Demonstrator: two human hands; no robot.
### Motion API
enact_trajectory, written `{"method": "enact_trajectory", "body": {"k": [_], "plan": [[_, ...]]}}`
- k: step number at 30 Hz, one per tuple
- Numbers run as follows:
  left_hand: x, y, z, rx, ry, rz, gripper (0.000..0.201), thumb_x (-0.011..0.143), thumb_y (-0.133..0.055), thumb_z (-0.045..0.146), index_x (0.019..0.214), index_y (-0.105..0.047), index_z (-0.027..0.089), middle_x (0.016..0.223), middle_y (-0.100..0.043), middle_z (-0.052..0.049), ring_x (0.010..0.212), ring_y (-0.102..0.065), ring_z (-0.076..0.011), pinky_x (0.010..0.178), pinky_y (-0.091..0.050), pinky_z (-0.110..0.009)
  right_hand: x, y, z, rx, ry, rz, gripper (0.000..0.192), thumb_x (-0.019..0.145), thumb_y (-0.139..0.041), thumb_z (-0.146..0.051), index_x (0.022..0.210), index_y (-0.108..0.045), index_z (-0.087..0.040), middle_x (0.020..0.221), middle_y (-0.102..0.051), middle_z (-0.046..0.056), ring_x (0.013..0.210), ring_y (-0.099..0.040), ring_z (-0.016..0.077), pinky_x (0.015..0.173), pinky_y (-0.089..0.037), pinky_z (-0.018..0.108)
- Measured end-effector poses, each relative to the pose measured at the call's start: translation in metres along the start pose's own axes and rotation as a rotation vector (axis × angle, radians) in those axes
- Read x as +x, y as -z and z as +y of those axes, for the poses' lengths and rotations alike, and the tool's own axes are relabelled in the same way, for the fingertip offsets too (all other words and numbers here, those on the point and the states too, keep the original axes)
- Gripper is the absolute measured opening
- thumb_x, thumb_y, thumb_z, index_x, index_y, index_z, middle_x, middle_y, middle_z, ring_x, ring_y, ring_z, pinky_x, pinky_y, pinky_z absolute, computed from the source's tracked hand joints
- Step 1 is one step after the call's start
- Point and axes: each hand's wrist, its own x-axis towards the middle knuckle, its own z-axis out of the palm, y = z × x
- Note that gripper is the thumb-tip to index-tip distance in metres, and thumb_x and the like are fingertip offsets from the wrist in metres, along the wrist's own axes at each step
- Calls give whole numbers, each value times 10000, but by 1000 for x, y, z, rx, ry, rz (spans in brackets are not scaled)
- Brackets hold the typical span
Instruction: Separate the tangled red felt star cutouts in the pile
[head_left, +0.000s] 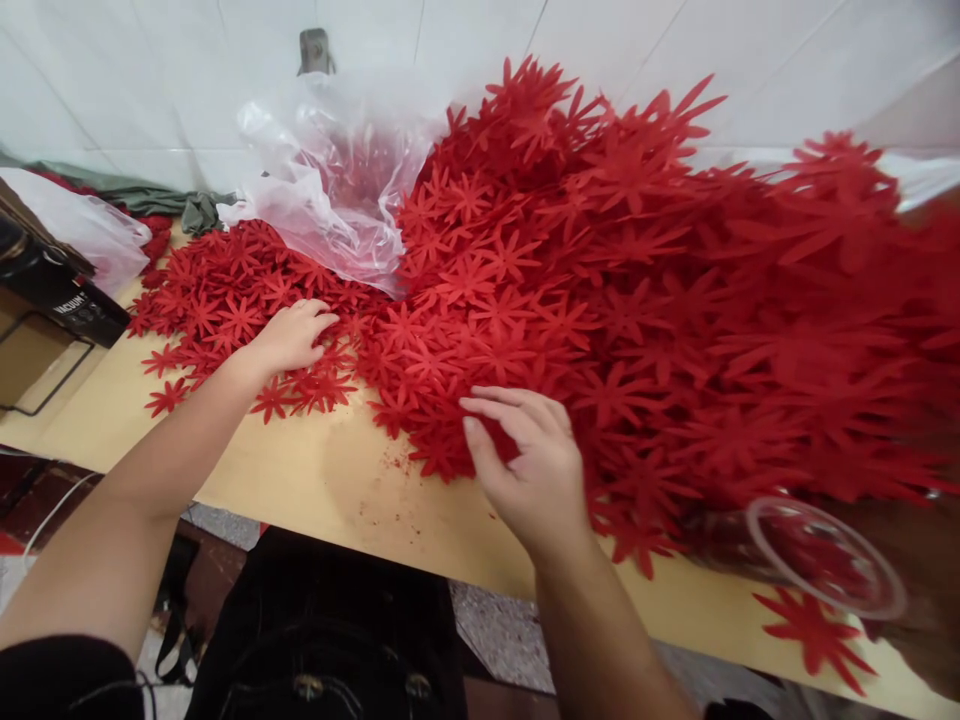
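Observation:
My left hand [295, 335] reaches over the smaller pile of red flower-shaped cutouts [240, 270] on the left, its fingers loosely stretched and apart from the thumb. Nothing shows in its grasp, though the pieces under its palm are hidden. At the front edge of the much larger heap of red flower cutouts [510, 300] is my right hand [532, 465]. Its thumb and fingers are curved with a gap between them, and I see no piece held there. The cutouts have several narrow petals each and overlap in thick layers.
A clear plastic bag [337, 190] with red pieces inside leans by the tiled wall. A clear plastic container [825, 555] lies at the front right beside a single red cutout [814, 635]. Red crumbs dot the pale tabletop [360, 490]. A black box [82, 300] stands at the left.

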Motion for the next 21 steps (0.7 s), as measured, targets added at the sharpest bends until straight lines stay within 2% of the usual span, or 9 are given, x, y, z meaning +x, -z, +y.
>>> {"method": "enact_trajectory", "body": {"k": [2,5,9,13,16,21], "plan": [[-2,2,-1,4,-10,28,446,774,-416,259,1171,-578,137,1242,-540,-125,1155,-487,-251,999,-378,-370,-2,-12,-9,-14,48,-68,203,774,-564,-215,948,-667,-192,1000,-664,108,998,-552,257,886,-477,504],[-6,6,-2,6,3,61,379,777,-400,239,1072,-624,160,1112,-613,-93,1083,-531,-228,981,-392,-367,-6,-29,-17,-53,116,-186,246,786,-545,-239,990,-665,-172,1110,-621,142,1138,-466,306,927,-456,540],[-14,9,-9,-52,62,152,456,801,-351,204,1207,-551,148,1157,-585,-103,1095,-529,-205,996,-394,-339,-12,-41,-15,-74,143,-269,251,805,-510,-235,980,-673,-156,1148,-591,170,1195,-422,329,946,-441,569],[-21,14,-23,-190,213,307,544,803,-343,170,1342,-418,165,1252,-527,-99,1131,-514,-178,1014,-391,-305,-12,-39,-10,-77,123,-229,242,796,-529,-225,976,-675,-156,1126,-598,168,1174,-437,325,937,-451,565],[-22,20,-32,-277,284,421,569,776,-407,170,1345,-411,163,1257,-530,-96,1121,-525,-173,1017,-395,-298,-7,-35,-10,-77,125,-191,230,788,-549,-232,967,-673,-161,1102,-608,155,1149,-452,316,930,-461,550],[-16,36,-38,-364,317,564,546,737,-444,140,1281,-472,169,1188,-595,-56,1090,-554,-166,1022,-403,-319,7,-29,-20,-31,98,-124,195,785,-549,-213,936,-669,-184,1071,-627,128,1135,-477,292,942,-456,527]]}}
